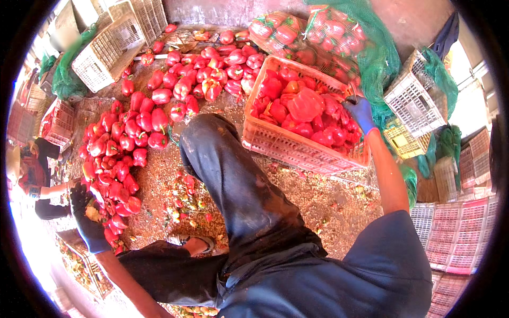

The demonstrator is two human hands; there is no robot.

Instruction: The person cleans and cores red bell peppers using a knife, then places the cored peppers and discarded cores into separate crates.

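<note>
My left hand (pixel 88 224), in a dark and blue glove, is at the left edge of a long heap of whole red bell peppers (pixel 131 123). It holds a pale, yellowish piece, apparently a pepper core (pixel 93 214). My right hand (pixel 360 111), in a blue glove, is at the far right corner of an orange plastic crate (pixel 302 159). Its fingers are curled around a thin, dark tool (pixel 353 90), partly hidden and blurred. Cut red pepper pieces (pixel 306 105) fill the crate.
Mesh bags of peppers (pixel 336 31) lean behind the crate, beside green netting (pixel 377 51). White crates (pixel 97 65) stand back left; others (pixel 415 95) stand right. A crate of scraps (pixel 89 268) sits lower left. Another person's arm (pixel 53 190) reaches toward the heap. Seeds litter the floor (pixel 338 202).
</note>
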